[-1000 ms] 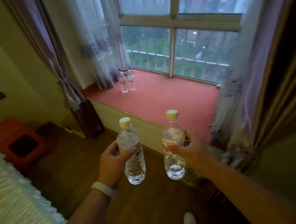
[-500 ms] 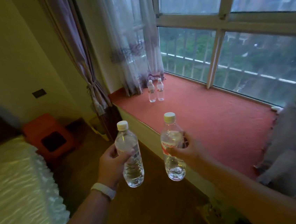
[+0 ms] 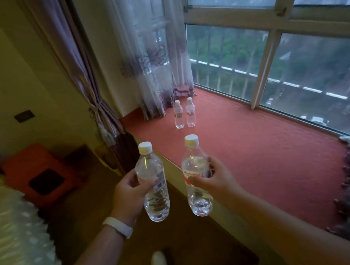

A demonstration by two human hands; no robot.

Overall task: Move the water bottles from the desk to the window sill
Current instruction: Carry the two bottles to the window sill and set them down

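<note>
Left bottle (image 3: 153, 184) is gripped by left hand (image 3: 130, 193), right bottle (image 3: 195, 173) by right hand (image 3: 215, 177). Both are held upright, brought nearer the sill (image 3: 258, 156) than before. Far bottles (image 3: 178, 115) already stand there, seemingly touching; placing is judged next.

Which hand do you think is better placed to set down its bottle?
Likely the right hand: the right bottle is at the sill edge; the left hand holds the left bottle over floor.

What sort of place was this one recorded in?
Most likely a bedroom, high up in a building: a bed with white ruffled bedding at the left, tied-back curtains, and a wide red-covered window sill overlooking treetops.
</note>
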